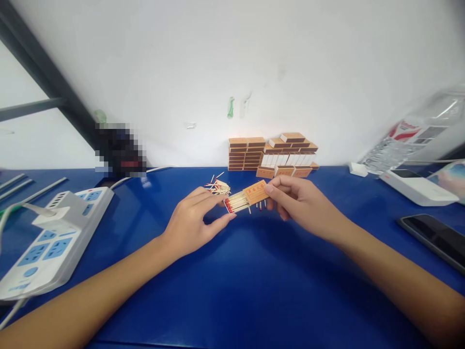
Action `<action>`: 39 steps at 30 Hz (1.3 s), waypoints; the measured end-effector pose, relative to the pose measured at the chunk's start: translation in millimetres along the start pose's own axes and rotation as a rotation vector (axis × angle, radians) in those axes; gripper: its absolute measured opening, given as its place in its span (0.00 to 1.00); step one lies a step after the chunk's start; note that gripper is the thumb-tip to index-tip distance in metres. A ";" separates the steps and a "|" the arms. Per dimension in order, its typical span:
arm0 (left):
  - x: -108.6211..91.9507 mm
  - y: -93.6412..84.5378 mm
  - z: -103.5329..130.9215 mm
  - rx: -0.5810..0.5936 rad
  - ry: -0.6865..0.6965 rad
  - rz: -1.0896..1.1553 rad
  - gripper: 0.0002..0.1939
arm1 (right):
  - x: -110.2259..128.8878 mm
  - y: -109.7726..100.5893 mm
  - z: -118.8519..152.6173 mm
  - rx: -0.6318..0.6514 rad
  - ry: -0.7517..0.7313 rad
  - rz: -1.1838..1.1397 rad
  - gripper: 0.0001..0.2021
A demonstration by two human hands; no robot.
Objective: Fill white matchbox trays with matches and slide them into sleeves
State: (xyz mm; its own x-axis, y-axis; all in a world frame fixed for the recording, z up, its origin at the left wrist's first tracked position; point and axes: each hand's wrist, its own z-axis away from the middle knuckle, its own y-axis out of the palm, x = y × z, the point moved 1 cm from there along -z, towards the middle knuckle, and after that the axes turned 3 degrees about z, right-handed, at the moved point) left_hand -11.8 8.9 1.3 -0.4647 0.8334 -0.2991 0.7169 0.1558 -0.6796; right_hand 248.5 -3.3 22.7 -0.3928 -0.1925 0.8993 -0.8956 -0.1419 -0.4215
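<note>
Between both hands, above the blue table, is a matchbox [256, 192] with its tray slid partly out to the left. Red-headed matches [237, 201] lie side by side in the tray. My left hand [198, 218] pinches the tray's outer end between thumb and fingers. The orange sleeve's right end is gripped by my right hand [296, 201], thumb on top. A loose heap of matches [218, 187] lies on the table behind my left fingers. A few more matches [260, 205] show beneath the box, partly hidden by it.
Stacked matchboxes [246, 154] stand against the wall, with more boxes [290, 157] beside them. To the left is a power strip [60, 245] with cables. A phone [436, 235], a white device [419, 186] and a plastic bottle [410, 133] are on the right.
</note>
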 end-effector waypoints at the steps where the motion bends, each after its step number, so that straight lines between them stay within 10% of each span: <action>1: -0.4 -0.4 -0.4 -0.007 0.005 0.003 0.16 | -1.1 -0.3 -0.4 0.008 0.004 -0.003 0.18; 15: -0.6 -2.9 -3.7 -0.059 0.051 0.014 0.16 | 2.2 -1.3 4.1 -0.065 -0.218 0.074 0.19; 39: 0.1 -3.2 -2.6 -0.017 -0.003 0.080 0.16 | -3.8 5.3 4.6 0.109 -0.107 -0.152 0.24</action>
State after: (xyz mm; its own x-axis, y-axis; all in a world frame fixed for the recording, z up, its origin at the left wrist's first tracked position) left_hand -12.8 9.8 5.2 -0.4074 0.8417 -0.3543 0.7603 0.0977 -0.6422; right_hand 246.1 -7.8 16.6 -0.2255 -0.2620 0.9384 -0.9128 -0.2799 -0.2975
